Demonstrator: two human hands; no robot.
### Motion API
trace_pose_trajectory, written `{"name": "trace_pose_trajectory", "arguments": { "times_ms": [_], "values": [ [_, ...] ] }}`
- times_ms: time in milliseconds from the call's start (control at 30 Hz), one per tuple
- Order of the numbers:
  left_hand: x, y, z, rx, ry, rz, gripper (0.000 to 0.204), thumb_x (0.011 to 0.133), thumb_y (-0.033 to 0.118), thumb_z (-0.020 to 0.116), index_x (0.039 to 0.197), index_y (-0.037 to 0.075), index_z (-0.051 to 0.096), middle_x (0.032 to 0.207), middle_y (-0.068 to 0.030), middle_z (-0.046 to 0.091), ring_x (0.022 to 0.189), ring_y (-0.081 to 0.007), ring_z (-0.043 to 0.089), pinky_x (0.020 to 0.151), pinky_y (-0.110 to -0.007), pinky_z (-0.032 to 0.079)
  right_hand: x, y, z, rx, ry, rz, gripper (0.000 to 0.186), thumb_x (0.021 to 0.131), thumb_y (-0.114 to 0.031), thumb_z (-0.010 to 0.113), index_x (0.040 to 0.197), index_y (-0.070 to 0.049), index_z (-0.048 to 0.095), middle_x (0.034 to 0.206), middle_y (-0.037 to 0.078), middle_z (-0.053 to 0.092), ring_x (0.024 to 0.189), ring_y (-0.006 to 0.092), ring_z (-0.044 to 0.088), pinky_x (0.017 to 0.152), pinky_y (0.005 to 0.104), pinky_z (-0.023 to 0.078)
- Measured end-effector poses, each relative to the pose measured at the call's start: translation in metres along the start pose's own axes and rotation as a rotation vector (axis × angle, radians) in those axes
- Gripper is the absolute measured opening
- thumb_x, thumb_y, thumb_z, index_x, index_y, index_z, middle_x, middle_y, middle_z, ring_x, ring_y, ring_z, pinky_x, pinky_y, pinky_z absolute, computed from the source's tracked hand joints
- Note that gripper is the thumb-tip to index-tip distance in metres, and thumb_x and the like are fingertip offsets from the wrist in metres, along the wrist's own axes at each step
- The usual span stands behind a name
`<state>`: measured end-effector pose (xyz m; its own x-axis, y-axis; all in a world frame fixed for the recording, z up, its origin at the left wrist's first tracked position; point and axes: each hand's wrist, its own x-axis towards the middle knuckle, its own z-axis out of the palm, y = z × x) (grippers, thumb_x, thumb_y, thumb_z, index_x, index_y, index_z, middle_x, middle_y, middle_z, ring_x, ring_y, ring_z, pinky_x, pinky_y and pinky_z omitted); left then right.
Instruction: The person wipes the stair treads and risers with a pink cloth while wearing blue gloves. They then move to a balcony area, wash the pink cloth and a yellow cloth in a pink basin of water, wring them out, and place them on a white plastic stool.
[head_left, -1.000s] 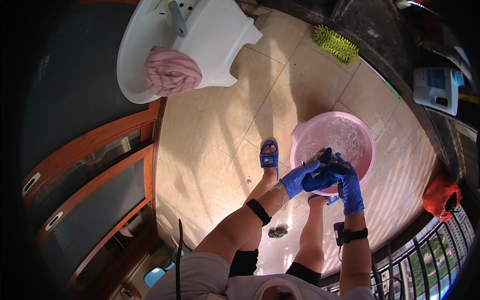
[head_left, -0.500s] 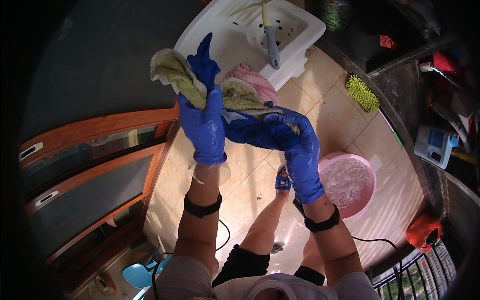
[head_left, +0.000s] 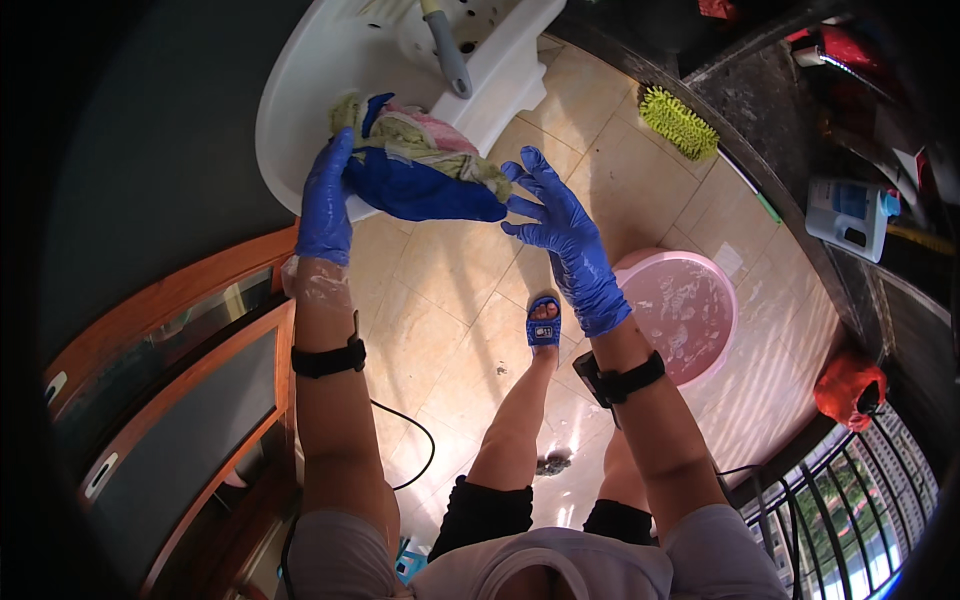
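Both my hands wear wet blue rubber gloves. A bundle of damp cloths is at the near edge of the white sink: a blue cloth (head_left: 425,190) underneath, a yellow-green cloth (head_left: 400,140) and a pink cloth (head_left: 430,127) on top. At the bundle's left end, my left hand (head_left: 327,200) grips it, its fingers partly hidden behind the fabric. My right hand (head_left: 560,225) is open beside the right end, fingers spread, the tips close to the cloth; whether they touch it I cannot tell.
Beyond the bundle stands the white sink (head_left: 290,120), with a grey-handled tool (head_left: 447,55) across it. On the tiled floor, a pink basin (head_left: 728,330) holds sudsy water. A green chenille mop head (head_left: 678,122) and a blue-white jug (head_left: 848,215) are on the right; wooden-framed doors (head_left: 190,390) on the left.
The cloths went from stretched and twisted between both hands to a gathered bundle. My right hand let go and spread its fingers. My left hand shifted left, and the view moved too.
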<state>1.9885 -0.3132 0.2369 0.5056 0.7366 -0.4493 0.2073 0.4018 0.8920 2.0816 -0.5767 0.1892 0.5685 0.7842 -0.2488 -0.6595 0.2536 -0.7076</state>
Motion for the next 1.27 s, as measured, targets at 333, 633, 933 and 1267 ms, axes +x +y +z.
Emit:
{"name": "trace_pose_trajectory", "arguments": {
  "times_ms": [333, 633, 933, 1267],
  "values": [
    [-0.188, -0.162, 0.115, 0.683, -0.363, 0.55, 0.014, 0.094, -0.001, 0.05, 0.103, -0.002, 0.061, 0.113, -0.0166, 0.063, 0.101, -0.0226, 0.064, 0.087, -0.03, 0.05, -0.337, 0.122, -0.323, -0.844, 1.035, 0.352, 0.056, 0.08, -0.017, 0.071, 0.131, -0.002, 0.054, 0.109, 0.012, 0.067, 0.095, 0.0195, 0.064, 0.084, 0.0315, 0.049],
    [-0.133, -0.404, 0.21, 1.356, -0.545, 0.161, 0.058, 0.073, 0.037, 0.076, 0.12, 0.007, 0.059, 0.117, -0.0183, 0.061, 0.106, -0.0358, 0.06, 0.089, -0.044, 0.048, -0.398, 0.126, -0.42, -1.022, 1.405, 0.401, 0.05, 0.067, -0.019, 0.08, 0.108, 0.002, 0.062, 0.098, 0.012, 0.067, 0.09, 0.0231, 0.063, 0.085, 0.0324, 0.048],
    [-0.104, -0.444, 0.211, 1.389, -0.544, -0.061, 0.033, 0.069, 0.021, 0.064, 0.098, 0.008, 0.067, 0.092, -0.0185, 0.069, 0.087, -0.0358, 0.067, 0.078, -0.041, 0.052, -0.401, 0.165, -0.45, -0.205, 1.324, 0.32, 0.052, 0.062, -0.013, 0.075, 0.109, 0.002, 0.06, 0.097, 0.012, 0.068, 0.085, 0.0229, 0.065, 0.077, 0.0341, 0.051],
    [-0.116, -0.465, 0.172, 1.293, -0.559, -0.176, 0.036, 0.066, 0.022, 0.067, 0.099, 0.007, 0.07, 0.093, -0.0184, 0.071, 0.088, -0.0324, 0.069, 0.08, -0.039, 0.053, -0.391, 0.137, -0.445, -0.236, 1.26, 0.347, 0.051, 0.062, -0.007, 0.063, 0.11, 0.006, 0.057, 0.098, 0.019, 0.068, 0.084, 0.0318, 0.068, 0.076, 0.0368, 0.056]
  ]
}}
